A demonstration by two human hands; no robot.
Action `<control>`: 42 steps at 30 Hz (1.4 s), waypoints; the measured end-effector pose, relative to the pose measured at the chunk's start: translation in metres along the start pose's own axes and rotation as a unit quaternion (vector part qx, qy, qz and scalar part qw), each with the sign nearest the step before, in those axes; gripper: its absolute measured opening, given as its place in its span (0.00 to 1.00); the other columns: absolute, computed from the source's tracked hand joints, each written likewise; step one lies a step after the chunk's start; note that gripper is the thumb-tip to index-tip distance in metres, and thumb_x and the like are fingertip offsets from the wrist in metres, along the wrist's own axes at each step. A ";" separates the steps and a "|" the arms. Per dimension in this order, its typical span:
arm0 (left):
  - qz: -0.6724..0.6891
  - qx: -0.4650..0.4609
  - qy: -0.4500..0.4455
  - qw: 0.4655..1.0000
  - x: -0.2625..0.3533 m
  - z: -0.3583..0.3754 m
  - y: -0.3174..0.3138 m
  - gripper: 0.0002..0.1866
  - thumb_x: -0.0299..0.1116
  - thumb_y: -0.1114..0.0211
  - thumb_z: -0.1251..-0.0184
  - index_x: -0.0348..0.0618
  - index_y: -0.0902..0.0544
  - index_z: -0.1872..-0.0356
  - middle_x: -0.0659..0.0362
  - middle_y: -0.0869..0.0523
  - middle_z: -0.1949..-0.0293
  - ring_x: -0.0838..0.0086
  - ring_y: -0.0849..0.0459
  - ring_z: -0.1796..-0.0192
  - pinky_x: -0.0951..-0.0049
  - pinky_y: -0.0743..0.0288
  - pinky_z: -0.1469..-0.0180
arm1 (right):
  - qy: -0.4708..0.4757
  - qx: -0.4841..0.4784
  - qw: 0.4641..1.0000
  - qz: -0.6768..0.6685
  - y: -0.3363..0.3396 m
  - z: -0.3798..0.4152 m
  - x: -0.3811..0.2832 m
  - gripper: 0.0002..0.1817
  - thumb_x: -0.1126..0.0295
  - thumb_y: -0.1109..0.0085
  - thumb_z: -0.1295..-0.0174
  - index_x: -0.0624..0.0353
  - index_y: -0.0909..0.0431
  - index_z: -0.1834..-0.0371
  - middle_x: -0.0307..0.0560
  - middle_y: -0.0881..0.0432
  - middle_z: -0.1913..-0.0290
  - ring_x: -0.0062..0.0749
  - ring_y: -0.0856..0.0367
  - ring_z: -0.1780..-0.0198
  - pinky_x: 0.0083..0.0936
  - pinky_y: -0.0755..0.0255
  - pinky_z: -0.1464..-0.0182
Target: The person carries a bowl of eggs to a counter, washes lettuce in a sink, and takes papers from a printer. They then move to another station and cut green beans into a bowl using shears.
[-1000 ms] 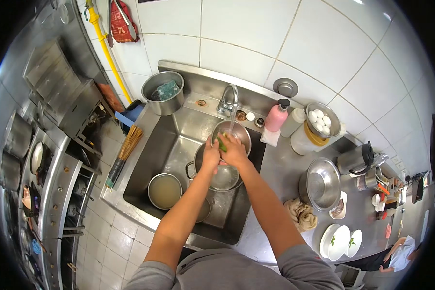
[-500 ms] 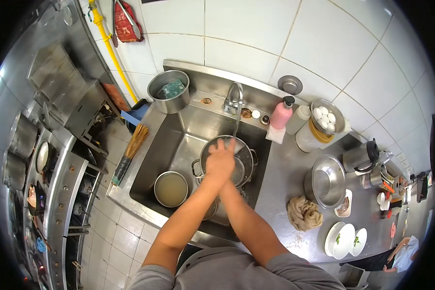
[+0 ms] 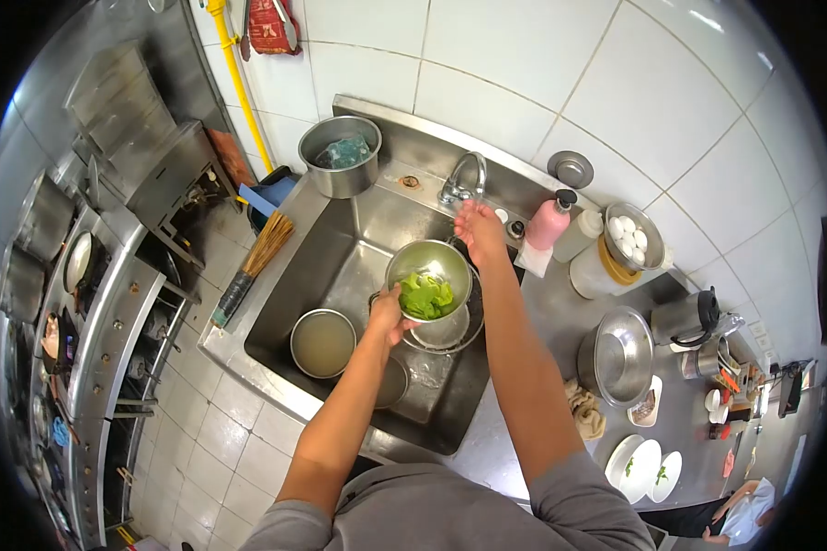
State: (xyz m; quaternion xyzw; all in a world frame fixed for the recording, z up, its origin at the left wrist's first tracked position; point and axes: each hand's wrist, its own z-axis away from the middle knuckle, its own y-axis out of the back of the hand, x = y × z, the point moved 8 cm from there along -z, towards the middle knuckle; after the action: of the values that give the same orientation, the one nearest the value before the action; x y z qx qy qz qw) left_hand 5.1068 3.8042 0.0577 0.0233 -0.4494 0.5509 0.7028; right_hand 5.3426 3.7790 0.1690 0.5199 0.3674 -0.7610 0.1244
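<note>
My left hand [image 3: 390,317] grips the rim of a metal bowl [image 3: 412,257] holding green lettuce leaves [image 3: 426,296]. The bowl is tilted over a two-handled metal pot [image 3: 475,317] in the sink and partly hides it. At the mouth of the faucet [image 3: 470,170], my right hand [image 3: 481,231] is raised with its fingers loosely curled and apart, wet-looking at the tips. A round metal pot of cloudy liquid [image 3: 323,343] stands at the left in the sink [image 3: 358,220]. Another round vessel [image 3: 392,383] lies partly behind my left forearm.
A deep pot [image 3: 340,174] and a bamboo brush [image 3: 255,266] are on the left rim. Right of the sink are a pink pump bottle [image 3: 549,223], a bowl of eggs [image 3: 636,241], a metal basin [image 3: 616,356], a cloth [image 3: 584,410] and white dishes [image 3: 636,470]. A person is at far right.
My hands, together over the two-handled pot before, have separated. My left hand now holds the bowl of lettuce; my right hand has moved up to the faucet. The view has shifted slightly.
</note>
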 end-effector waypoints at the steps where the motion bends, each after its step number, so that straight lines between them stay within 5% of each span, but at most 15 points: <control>1: -0.002 -0.001 0.000 1.000 -0.001 0.000 0.000 0.23 0.43 0.54 0.17 0.43 0.38 0.30 0.47 0.21 0.40 0.56 0.13 0.47 0.55 0.11 0.64 | -0.007 0.019 1.000 0.022 0.008 -0.010 -0.001 0.07 0.68 0.39 0.30 0.56 0.21 0.52 0.37 0.21 0.70 0.23 0.21 0.68 0.20 0.27 0.66; 9: -0.003 -0.015 0.014 1.000 -0.006 0.012 0.023 0.23 0.43 0.55 0.17 0.46 0.39 0.28 0.48 0.21 0.38 0.57 0.12 0.49 0.57 0.10 0.68 | 0.088 0.084 0.942 0.313 0.000 -0.058 -0.008 0.12 0.59 0.37 0.38 0.55 0.22 0.68 0.38 0.28 0.80 0.27 0.33 0.82 0.31 0.38 0.80; 15: 0.008 -0.005 0.006 1.000 -0.006 0.025 0.045 0.25 0.42 0.54 0.17 0.48 0.41 0.25 0.47 0.22 0.37 0.57 0.12 0.49 0.60 0.11 0.69 | 0.192 0.102 0.619 0.755 0.038 -0.090 0.036 0.07 0.63 0.38 0.44 0.53 0.17 0.68 0.54 0.12 0.60 0.54 0.14 0.50 0.41 0.22 0.43; 20: 0.000 -0.001 -0.011 1.000 -0.004 0.037 0.053 0.25 0.42 0.54 0.17 0.47 0.39 0.26 0.46 0.22 0.38 0.57 0.12 0.50 0.64 0.12 0.71 | 0.099 0.057 0.745 0.657 0.018 -0.096 0.028 0.18 0.60 0.33 0.42 0.52 0.18 0.50 0.50 0.15 0.47 0.46 0.16 0.46 0.35 0.23 0.45; 22: 0.004 0.007 -0.016 1.000 -0.005 0.036 0.053 0.24 0.43 0.54 0.17 0.47 0.38 0.26 0.46 0.22 0.38 0.58 0.12 0.51 0.65 0.12 0.72 | 0.148 0.055 0.951 0.264 0.013 -0.081 0.016 0.21 0.64 0.37 0.36 0.55 0.25 0.40 0.45 0.16 0.47 0.33 0.18 0.50 0.29 0.25 0.49; 25: -0.005 0.008 -0.023 1.000 -0.006 0.039 0.053 0.24 0.43 0.54 0.17 0.46 0.38 0.27 0.46 0.20 0.40 0.60 0.11 0.54 0.67 0.13 0.74 | 0.196 0.020 0.963 0.182 -0.025 -0.016 -0.007 0.21 0.71 0.43 0.31 0.59 0.29 0.35 0.41 0.16 0.53 0.24 0.21 0.55 0.24 0.27 0.53; 29: -0.068 0.007 -0.034 0.997 -0.007 0.041 0.050 0.25 0.44 0.52 0.18 0.44 0.36 0.28 0.46 0.19 0.43 0.64 0.11 0.58 0.69 0.14 0.77 | 0.158 -0.229 0.894 0.351 -0.051 0.089 0.087 0.18 0.65 0.37 0.32 0.55 0.20 0.41 0.49 0.18 0.40 0.39 0.21 0.39 0.36 0.29 0.35; 30: -0.112 0.005 -0.046 0.993 -0.006 0.037 0.049 0.25 0.45 0.51 0.18 0.43 0.35 0.28 0.47 0.18 0.43 0.65 0.11 0.58 0.70 0.14 0.77 | 0.281 -0.205 0.766 0.541 -0.060 0.130 0.083 0.24 0.59 0.36 0.35 0.51 0.22 0.36 0.52 0.21 0.37 0.48 0.25 0.34 0.42 0.32 0.32; 32: -0.145 -0.023 -0.043 0.988 -0.001 0.047 0.031 0.26 0.45 0.50 0.19 0.43 0.34 0.27 0.47 0.19 0.42 0.64 0.11 0.55 0.69 0.14 0.73 | 0.263 -0.099 0.685 0.672 -0.048 0.172 0.113 0.29 0.54 0.37 0.35 0.47 0.25 0.31 0.53 0.23 0.35 0.55 0.29 0.31 0.45 0.35 0.30; 35: -0.438 -0.027 -0.195 0.877 0.002 0.051 -0.003 0.24 0.43 0.47 0.21 0.50 0.29 0.28 0.40 0.23 0.38 0.50 0.17 0.41 0.55 0.16 0.49 | 0.149 0.018 0.728 0.669 -0.015 0.192 0.170 0.32 0.52 0.39 0.34 0.52 0.28 0.29 0.54 0.27 0.30 0.57 0.30 0.31 0.43 0.36 0.28; 36: -0.450 -0.048 -0.192 0.871 0.000 0.059 -0.019 0.24 0.43 0.47 0.21 0.50 0.29 0.28 0.40 0.23 0.38 0.50 0.17 0.41 0.55 0.16 0.49 | 0.114 0.057 0.830 0.542 -0.004 0.201 0.173 0.31 0.51 0.43 0.32 0.53 0.29 0.29 0.53 0.28 0.29 0.54 0.30 0.30 0.41 0.36 0.28; 38: -0.720 -0.081 -0.226 0.651 0.002 0.091 -0.071 0.24 0.42 0.48 0.22 0.53 0.28 0.29 0.38 0.25 0.37 0.43 0.20 0.39 0.51 0.23 0.40 | 0.090 0.121 0.906 0.395 0.000 0.218 0.171 0.30 0.51 0.46 0.29 0.55 0.31 0.28 0.52 0.30 0.27 0.51 0.29 0.30 0.40 0.36 0.28; 39: -0.770 -0.102 -0.239 0.583 0.000 0.107 -0.090 0.24 0.39 0.48 0.24 0.50 0.27 0.30 0.36 0.23 0.39 0.40 0.20 0.40 0.50 0.26 0.38 | 0.034 0.120 0.992 0.034 -0.007 0.230 0.175 0.29 0.53 0.51 0.26 0.56 0.32 0.28 0.50 0.29 0.28 0.46 0.29 0.30 0.38 0.35 0.29; 40: -0.772 -0.123 -0.249 0.572 0.003 0.123 -0.106 0.24 0.39 0.48 0.24 0.50 0.27 0.30 0.36 0.23 0.39 0.40 0.20 0.40 0.50 0.26 0.38 | -0.011 0.091 0.939 -0.331 -0.024 0.235 0.181 0.27 0.54 0.55 0.23 0.56 0.34 0.27 0.49 0.28 0.28 0.42 0.29 0.30 0.36 0.34 0.30; 42: -0.838 -0.149 -0.262 0.455 0.002 0.146 -0.129 0.25 0.38 0.49 0.26 0.49 0.26 0.30 0.36 0.21 0.41 0.40 0.20 0.41 0.49 0.26 0.39 | 0.039 0.082 0.942 -0.324 -0.031 0.233 0.177 0.25 0.55 0.56 0.22 0.56 0.34 0.28 0.47 0.27 0.30 0.39 0.28 0.31 0.36 0.33 0.31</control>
State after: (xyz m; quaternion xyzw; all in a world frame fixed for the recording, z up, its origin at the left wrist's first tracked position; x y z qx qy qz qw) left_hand 5.1210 3.6780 0.2054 0.4270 -0.4506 -0.4114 0.6674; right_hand 5.0860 3.6743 0.0705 0.4103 0.4573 -0.7666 -0.1867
